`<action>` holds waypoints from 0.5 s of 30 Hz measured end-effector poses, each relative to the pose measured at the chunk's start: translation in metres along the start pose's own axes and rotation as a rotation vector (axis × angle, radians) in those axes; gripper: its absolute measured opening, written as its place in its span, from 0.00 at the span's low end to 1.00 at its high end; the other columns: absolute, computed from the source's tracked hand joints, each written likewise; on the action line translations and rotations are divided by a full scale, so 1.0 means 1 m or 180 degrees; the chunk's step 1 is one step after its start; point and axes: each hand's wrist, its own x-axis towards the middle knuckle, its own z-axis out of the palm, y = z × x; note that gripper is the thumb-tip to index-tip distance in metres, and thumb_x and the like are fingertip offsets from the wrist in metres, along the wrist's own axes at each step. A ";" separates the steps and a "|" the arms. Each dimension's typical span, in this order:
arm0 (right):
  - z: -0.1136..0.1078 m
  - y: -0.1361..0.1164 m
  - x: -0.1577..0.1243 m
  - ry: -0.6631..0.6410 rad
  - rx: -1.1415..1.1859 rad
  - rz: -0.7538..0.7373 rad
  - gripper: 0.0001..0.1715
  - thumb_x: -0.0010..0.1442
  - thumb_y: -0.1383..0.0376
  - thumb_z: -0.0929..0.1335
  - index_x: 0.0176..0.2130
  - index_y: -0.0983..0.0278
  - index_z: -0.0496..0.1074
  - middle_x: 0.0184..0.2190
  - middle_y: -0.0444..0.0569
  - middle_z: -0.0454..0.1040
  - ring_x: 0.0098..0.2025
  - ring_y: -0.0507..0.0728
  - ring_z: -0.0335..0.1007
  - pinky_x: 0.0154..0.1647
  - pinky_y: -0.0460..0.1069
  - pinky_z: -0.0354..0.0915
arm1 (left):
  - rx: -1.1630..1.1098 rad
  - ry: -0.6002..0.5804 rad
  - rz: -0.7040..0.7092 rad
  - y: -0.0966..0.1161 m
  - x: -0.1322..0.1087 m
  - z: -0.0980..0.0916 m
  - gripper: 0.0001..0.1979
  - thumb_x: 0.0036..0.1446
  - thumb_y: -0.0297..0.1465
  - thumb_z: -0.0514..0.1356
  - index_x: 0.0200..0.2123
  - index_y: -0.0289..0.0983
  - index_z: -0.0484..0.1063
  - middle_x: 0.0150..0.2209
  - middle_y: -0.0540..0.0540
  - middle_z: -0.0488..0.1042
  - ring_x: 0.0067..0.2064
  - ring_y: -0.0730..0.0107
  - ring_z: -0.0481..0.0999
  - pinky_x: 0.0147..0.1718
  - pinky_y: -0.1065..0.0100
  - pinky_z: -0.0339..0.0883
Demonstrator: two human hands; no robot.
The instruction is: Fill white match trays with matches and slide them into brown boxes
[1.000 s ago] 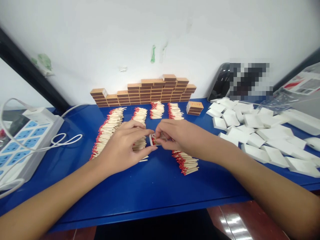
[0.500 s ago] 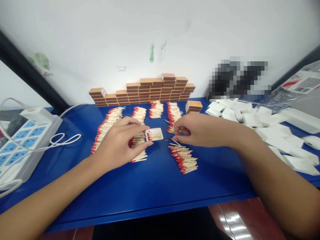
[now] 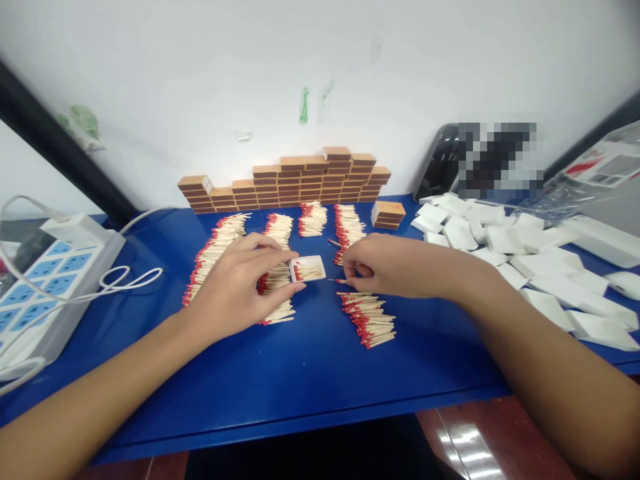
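My left hand (image 3: 245,283) grips a small white matchbox tray (image 3: 319,261) between thumb and fingers, tilted slightly toward me. Several red-headed matches (image 3: 311,273) lie inside the tray. To its right, my right hand (image 3: 373,263) is closed in a pinch on a match (image 3: 342,281), whose red head points toward the tray. Just below that hand lies a loose pile of matches (image 3: 369,317). Another row of matches (image 3: 350,227) extends behind it. Under and beside my left hand are two more rows, the left row (image 3: 215,250) and the partly covered middle row (image 3: 278,230).
Stacked matchboxes (image 3: 300,183) line the wall, with two more matchboxes (image 3: 387,213) standing apart. Many white empty trays (image 3: 500,233) are heaped at right. A short match pile (image 3: 313,220) lies at the back. A power strip (image 3: 60,280) with a white cable occupies the left of the blue table (image 3: 300,393).
My right hand has shifted slightly left and down, drawing a match away from the pile's top edge. My left hand and the tray have stayed nearly still.
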 end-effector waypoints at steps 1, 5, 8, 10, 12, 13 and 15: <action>0.001 0.002 0.001 0.0065 -0.0035 -0.0023 0.08 0.62 0.67 0.68 0.31 0.61 0.75 0.28 0.45 0.76 0.26 0.53 0.66 0.27 0.50 0.53 | -0.0003 -0.0006 -0.0013 0.000 0.000 0.000 0.17 0.62 0.39 0.69 0.51 0.38 0.80 0.43 0.41 0.82 0.49 0.57 0.79 0.49 0.55 0.75; 0.002 0.010 0.004 0.0266 -0.0106 0.0013 0.08 0.63 0.64 0.67 0.37 0.61 0.78 0.33 0.47 0.79 0.30 0.55 0.70 0.28 0.50 0.55 | -0.0005 -0.0005 -0.0040 0.001 0.000 0.000 0.17 0.62 0.40 0.69 0.51 0.38 0.80 0.45 0.41 0.81 0.49 0.58 0.79 0.49 0.56 0.75; 0.002 0.012 0.005 0.0301 -0.0149 0.0094 0.09 0.64 0.61 0.69 0.39 0.61 0.79 0.34 0.49 0.80 0.31 0.55 0.71 0.29 0.50 0.56 | 0.0012 -0.0007 -0.0006 0.002 0.000 0.000 0.17 0.63 0.40 0.68 0.51 0.38 0.80 0.44 0.41 0.82 0.49 0.57 0.79 0.48 0.56 0.75; 0.002 0.013 0.005 0.0289 -0.0171 0.0114 0.08 0.64 0.62 0.69 0.39 0.61 0.79 0.34 0.49 0.80 0.31 0.56 0.71 0.29 0.50 0.56 | 0.0019 -0.0010 0.0022 0.002 0.000 -0.001 0.17 0.63 0.39 0.68 0.51 0.38 0.79 0.43 0.41 0.82 0.50 0.56 0.79 0.48 0.55 0.74; 0.002 0.013 0.005 0.0266 -0.0180 0.0098 0.09 0.64 0.63 0.68 0.37 0.62 0.79 0.33 0.49 0.79 0.30 0.55 0.70 0.29 0.50 0.55 | 0.0013 -0.0023 0.0028 0.002 0.000 -0.001 0.17 0.63 0.39 0.68 0.51 0.37 0.79 0.43 0.41 0.83 0.50 0.56 0.79 0.48 0.55 0.74; 0.003 0.012 0.006 0.0262 -0.0194 0.0073 0.09 0.64 0.64 0.67 0.37 0.62 0.78 0.32 0.49 0.79 0.30 0.55 0.70 0.29 0.50 0.55 | 0.0009 -0.0029 0.0024 0.002 -0.001 -0.001 0.17 0.63 0.39 0.69 0.51 0.36 0.79 0.43 0.41 0.83 0.50 0.56 0.79 0.48 0.55 0.74; 0.005 0.012 0.005 0.0277 -0.0236 0.0016 0.11 0.65 0.64 0.66 0.35 0.63 0.78 0.31 0.50 0.78 0.29 0.55 0.69 0.28 0.50 0.54 | 0.0006 -0.0036 0.0027 0.001 -0.001 -0.001 0.17 0.63 0.39 0.69 0.51 0.36 0.79 0.43 0.40 0.83 0.50 0.56 0.79 0.48 0.55 0.74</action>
